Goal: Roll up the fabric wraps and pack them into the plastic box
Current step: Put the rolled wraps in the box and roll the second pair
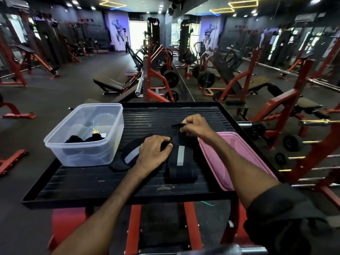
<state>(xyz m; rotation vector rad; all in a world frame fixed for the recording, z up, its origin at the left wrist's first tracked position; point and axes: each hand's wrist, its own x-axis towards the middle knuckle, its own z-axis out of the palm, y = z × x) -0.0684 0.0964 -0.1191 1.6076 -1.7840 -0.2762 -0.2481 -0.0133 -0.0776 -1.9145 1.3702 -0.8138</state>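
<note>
Black wrap point(181, 162) laid on tray point(128, 184) beside plastic box point(60, 144); far end pinched by right hand point(195, 127). Midsection gripped under curled left hand point(154, 150), fingertips partly hidden. Box contents point(84, 139) dark, indistinct.

We see a dim gym lit by yellow neon ceiling outlines point(242, 3) and a blown-out bright doorway point(137, 34) at the back. Wide-angle bending curves the edges; far machines point(156, 57) look soft, the near black ribbed bench point(82, 181) sharp.
</note>
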